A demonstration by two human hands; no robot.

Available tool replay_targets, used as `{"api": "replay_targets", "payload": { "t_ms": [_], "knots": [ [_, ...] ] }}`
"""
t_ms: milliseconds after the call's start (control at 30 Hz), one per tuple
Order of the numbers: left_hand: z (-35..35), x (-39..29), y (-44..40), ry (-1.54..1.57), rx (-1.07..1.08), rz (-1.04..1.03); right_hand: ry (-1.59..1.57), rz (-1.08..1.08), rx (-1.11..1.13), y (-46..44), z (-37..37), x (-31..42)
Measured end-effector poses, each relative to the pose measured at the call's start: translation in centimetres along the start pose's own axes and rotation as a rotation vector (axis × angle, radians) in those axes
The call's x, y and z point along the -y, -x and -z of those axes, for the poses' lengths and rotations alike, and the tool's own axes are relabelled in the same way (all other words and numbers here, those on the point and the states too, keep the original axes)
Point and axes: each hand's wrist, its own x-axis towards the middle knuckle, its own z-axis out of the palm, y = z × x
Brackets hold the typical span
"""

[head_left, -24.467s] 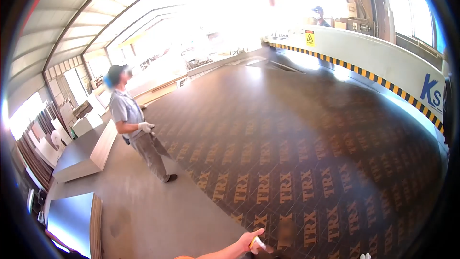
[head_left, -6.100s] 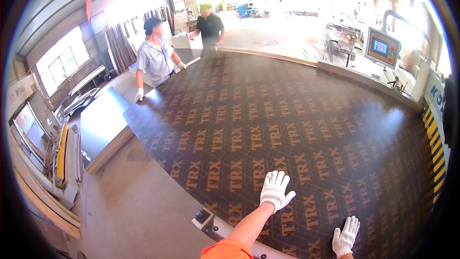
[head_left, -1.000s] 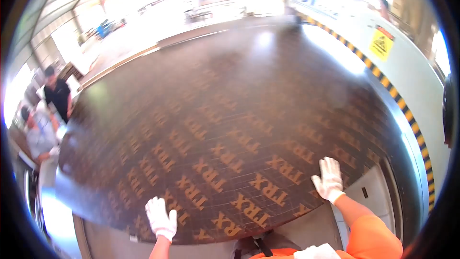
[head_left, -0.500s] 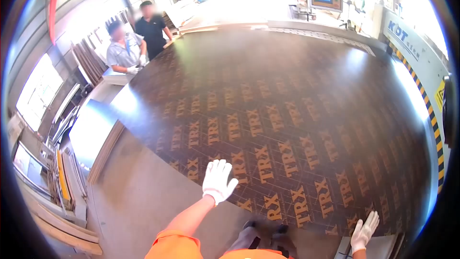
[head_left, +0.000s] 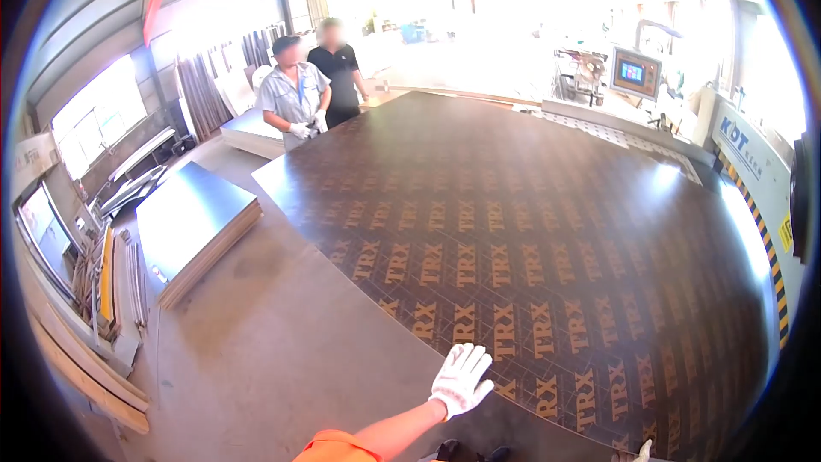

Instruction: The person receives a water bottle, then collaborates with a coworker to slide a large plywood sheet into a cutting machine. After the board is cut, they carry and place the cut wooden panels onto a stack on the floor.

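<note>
The left hand (head_left: 462, 381) spreads at the near edge of the likely stiff, heavy board (head_left: 547, 231), best gripped there; grip unclear for right hand (head_left: 643, 452).

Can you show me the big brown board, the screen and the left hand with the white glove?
Brown board (head_left: 522, 231): head view, near the middle of its top.
Screen (head_left: 632, 74): head view, on its lit front.
Left hand (head_left: 460, 381): head view, on the back of it.

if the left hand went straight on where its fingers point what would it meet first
Probably the dark printed board; in this view the left hand overlaps its near edge, though whether it touches is unclear.
</note>
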Motion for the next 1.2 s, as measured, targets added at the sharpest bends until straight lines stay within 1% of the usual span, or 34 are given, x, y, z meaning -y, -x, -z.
{"api": "replay_targets", "payload": {
  "t_ms": [33,133,233,333,367,433,467,500,533,567,600,633,667,700,733,767,800,833,867,900,933,967,1000,1067,1100,1200],
  "knots": [
    [-0.1,0.1,0.5,0.007,0.017,-0.001,-0.155,-0.103,0.087,0.0,-0.8,-0.5],
    [-0.3,0.3,2.0,0.061,0.012,0.000,-0.362,-0.101,0.106,-1.0,-2.9,-1.6],
    [0.6,0.3,3.5,0.204,-0.029,0.178,-0.391,-0.064,0.224,-2.1,-1.9,-2.1],
    [-0.2,-0.2,5.3,0.544,-0.166,0.550,-0.368,-0.041,0.165,-2.0,-1.1,-2.6],
    [-0.2,-0.1,5.2,0.597,-0.099,0.669,-0.371,-0.022,0.164,-1.7,-1.2,-2.6],
    [-0.2,0.2,4.8,0.852,-0.043,0.761,-0.381,0.016,0.159,-1.1,-1.8,-2.4],
    [-0.4,0.2,4.4,0.982,-0.006,0.801,-0.371,-0.026,0.217,-2.1,-1.0,-2.6],
    [-6.7,3.0,4.4,1.063,0.010,0.843,-0.364,-0.065,0.274,-2.9,-0.6,-2.7],
    [-5.3,2.5,3.7,1.358,0.101,0.935,-0.356,-0.100,0.327,-3.5,0.1,-2.7],
    [-3.6,1.4,3.3,1.513,0.096,1.021,-0.325,-0.013,0.234,-0.2,-1.7,-2.1],
    [-2.8,0.5,2.9,1.664,0.114,1.100,-0.406,0.046,0.322,-2.6,-0.9,-3.5],
    [-3.0,0.0,2.9,1.711,0.052,1.103,-0.326,0.146,0.437,-3.9,-0.3,-4.7],
    [-3.5,-0.1,2.7,1.750,0.025,1.097,-0.265,0.163,0.355,1.4,-2.3,-3.3],
    [-3.8,0.0,2.4,1.823,0.053,1.122,-0.339,0.075,0.250,2.0,-1.8,-3.7],
    [-3.1,-0.3,2.7,1.890,0.053,1.047,-0.307,0.077,0.194,3.3,-2.6,-3.3],
    [-2.7,-0.6,3.3,1.940,-0.009,0.997,-0.310,0.024,0.095,2.8,-2.6,-4.2],
    [-4.8,1.8,3.5,2.061,0.070,1.003,-0.328,0.069,0.202,2.1,-1.8,-5.4],
    [-7.1,4.6,4.4,2.176,0.136,0.880,-0.341,0.092,0.244,3.1,-1.9,-5.3],
    [-8.0,6.0,4.3,2.293,0.176,0.769,-0.392,0.054,0.212,1.5,-1.4,-6.9],
    [-6.0,4.6,4.5,2.233,0.206,0.912,-0.297,0.075,0.099,4.8,-2.2,-5.1],
    [-3.0,3.1,5.1,2.167,0.200,1.049,-0.278,0.062,0.079,6.0,-2.3,-4.8],
    [-3.0,3.4,4.4,2.129,0.147,1.120,-0.291,0.090,-0.005,7.7,-3.0,-4.8],
    [-3.5,4.2,4.2,2.091,0.078,1.191,-0.295,0.053,0.025,7.2,-2.6,-5.2],
    [-4.2,5.8,4.5,2.036,0.089,1.097,-0.212,0.038,-0.019,8.4,-2.7,-5.5],
    [-4.5,6.8,4.5,2.014,0.085,1.049,-0.231,0.024,-0.028,9.2,-2.7,-5.6],
    [-5.2,8.9,3.9,2.008,0.156,1.079,-0.240,0.014,-0.049,10.6,-3.1,-5.1]
  ]
}}
